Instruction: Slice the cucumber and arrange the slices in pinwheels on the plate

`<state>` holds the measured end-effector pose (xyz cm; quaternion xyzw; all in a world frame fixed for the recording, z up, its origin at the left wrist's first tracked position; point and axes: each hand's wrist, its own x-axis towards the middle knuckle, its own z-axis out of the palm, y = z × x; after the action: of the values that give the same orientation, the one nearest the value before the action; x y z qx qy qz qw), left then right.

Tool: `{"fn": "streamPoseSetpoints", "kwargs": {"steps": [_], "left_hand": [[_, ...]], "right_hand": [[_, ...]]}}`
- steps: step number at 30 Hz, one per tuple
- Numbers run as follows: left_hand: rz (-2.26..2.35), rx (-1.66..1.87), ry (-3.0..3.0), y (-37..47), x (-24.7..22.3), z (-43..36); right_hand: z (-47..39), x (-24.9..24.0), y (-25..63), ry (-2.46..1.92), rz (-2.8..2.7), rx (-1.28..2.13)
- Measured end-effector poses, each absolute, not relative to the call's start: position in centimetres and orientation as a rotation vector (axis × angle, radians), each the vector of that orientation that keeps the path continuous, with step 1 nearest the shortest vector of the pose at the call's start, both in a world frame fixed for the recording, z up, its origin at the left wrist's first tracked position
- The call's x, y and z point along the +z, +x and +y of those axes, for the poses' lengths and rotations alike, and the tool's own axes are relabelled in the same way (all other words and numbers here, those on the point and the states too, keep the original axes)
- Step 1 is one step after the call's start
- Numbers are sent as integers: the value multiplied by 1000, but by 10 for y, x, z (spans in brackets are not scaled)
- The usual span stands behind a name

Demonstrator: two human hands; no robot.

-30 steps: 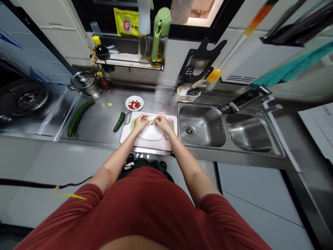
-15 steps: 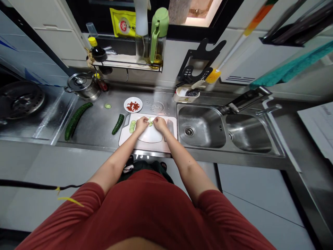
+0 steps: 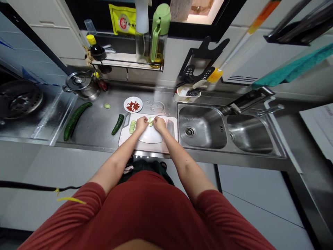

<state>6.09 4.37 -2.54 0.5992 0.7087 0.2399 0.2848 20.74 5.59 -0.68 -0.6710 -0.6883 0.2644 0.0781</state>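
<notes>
Both hands are over a white cutting board (image 3: 125, 139), with small green cucumber slices (image 3: 150, 121) between their fingertips. My left hand (image 3: 142, 124) is closed in a pinch on a slice, and my right hand (image 3: 159, 124) pinches from the other side. Left of my left hand a row of overlapping cucumber slices (image 3: 132, 127) lies on the board. Under my wrists is a pale, broad shape (image 3: 151, 135), perhaps a knife blade. A cut cucumber piece (image 3: 118, 124) rests on the counter beside the board's left edge.
Behind the board stands a white plate (image 3: 133, 104) of chopped red pieces. A long cucumber (image 3: 76, 121), a lone slice (image 3: 107, 106) and a lidded steel pot (image 3: 82, 85) are at left. The double sink (image 3: 202, 126) adjoins the board's right side; a rack (image 3: 127, 62) holds bottles above.
The camera view has shifted slightly. My hands stay at the same spot over the board, with only small finger movement at the slices.
</notes>
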Motion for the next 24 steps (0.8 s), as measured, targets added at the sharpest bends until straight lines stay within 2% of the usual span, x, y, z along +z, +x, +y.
{"fn": "streamPoseSetpoints", "kwargs": {"steps": [12, 24], "left_hand": [[1892, 622, 1691, 60, -26, 43], [2004, 454, 1743, 66, -19, 37]], "right_hand": [[57, -9, 205, -2040, -2116, 737], [57, -7, 205, -2070, -2178, 727]]}}
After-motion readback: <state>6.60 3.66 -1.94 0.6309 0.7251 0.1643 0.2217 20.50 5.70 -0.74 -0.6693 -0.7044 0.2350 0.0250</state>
